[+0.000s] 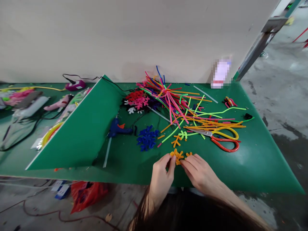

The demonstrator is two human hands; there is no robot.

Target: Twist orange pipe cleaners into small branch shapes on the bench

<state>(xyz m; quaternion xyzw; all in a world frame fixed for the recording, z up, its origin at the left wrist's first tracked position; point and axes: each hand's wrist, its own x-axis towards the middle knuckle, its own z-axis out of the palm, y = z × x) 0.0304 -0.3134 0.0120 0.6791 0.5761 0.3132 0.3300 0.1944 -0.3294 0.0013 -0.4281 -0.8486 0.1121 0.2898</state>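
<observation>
Near the table's front edge, both my hands hold an orange snowflake-like shape [178, 157] of bent pipe cleaner. My left hand [161, 173] pinches its left side between thumb and fingers. My right hand [201, 173] is closed at its right side, with orange branches showing above the fingers. Just beyond lie a loose orange branched piece [176, 141] and a yellow-green one [183, 134]. A blue pipe-cleaner snowflake [147, 138] rests to the left. Scissors [225, 138] with yellow and red handles lie to the right, their blades pointing left.
A pile of coloured pipe cleaners [168, 99] spreads across the back, beside red, pink and white snowflakes [137, 100]. A blue glue gun [117, 128] with a glue stick stands by a slanted green panel [79, 128]. A blurred-out phone-like object [220, 73] leans on the wall.
</observation>
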